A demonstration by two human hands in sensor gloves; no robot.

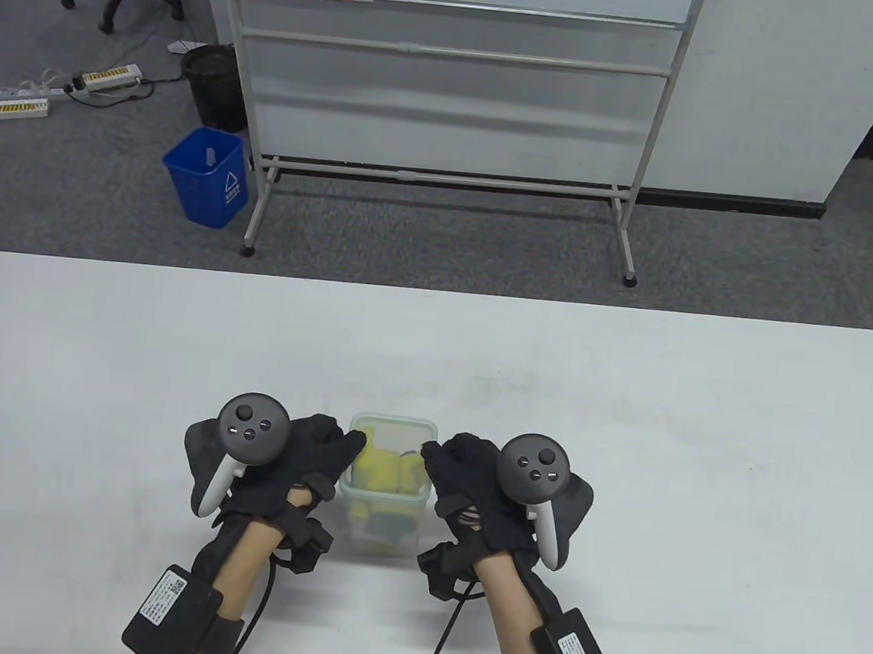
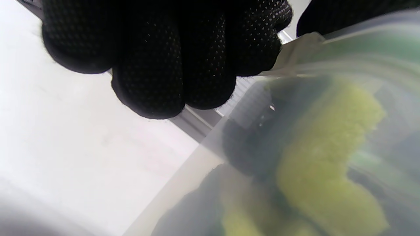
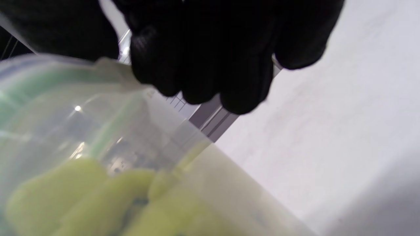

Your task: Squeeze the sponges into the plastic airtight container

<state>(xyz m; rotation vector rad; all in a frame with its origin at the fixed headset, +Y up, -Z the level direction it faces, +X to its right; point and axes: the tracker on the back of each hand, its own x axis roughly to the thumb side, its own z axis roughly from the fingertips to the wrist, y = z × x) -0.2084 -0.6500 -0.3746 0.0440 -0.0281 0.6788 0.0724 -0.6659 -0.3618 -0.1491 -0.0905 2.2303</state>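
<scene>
1. The clear plastic container (image 1: pixel 386 492) stands on the white table (image 1: pixel 626 438) near its front edge, between my two hands, lid off and mouth up.
2. Inside it are yellow sponges (image 1: pixel 380 470), bunched and folded, with a darker green-blue layer showing through the wall lower down (scrub faces, I think). They sit near the rim but do not stand clearly proud of it.
3. My left hand (image 1: pixel 292 467) is against the container's left wall, fingers curled, one fingertip at the rim. Whether it truly grips the wall I cannot tell.
4. My right hand (image 1: pixel 475 485) mirrors it on the right wall, fingers curled; the wrist view shows them bunched above the rim, holding nothing I can make out.
5. I judge the task far along: the sponges I can see are in. No loose sponge shows on the table, and no lid either.
6. What may be left is a final press down.
</scene>
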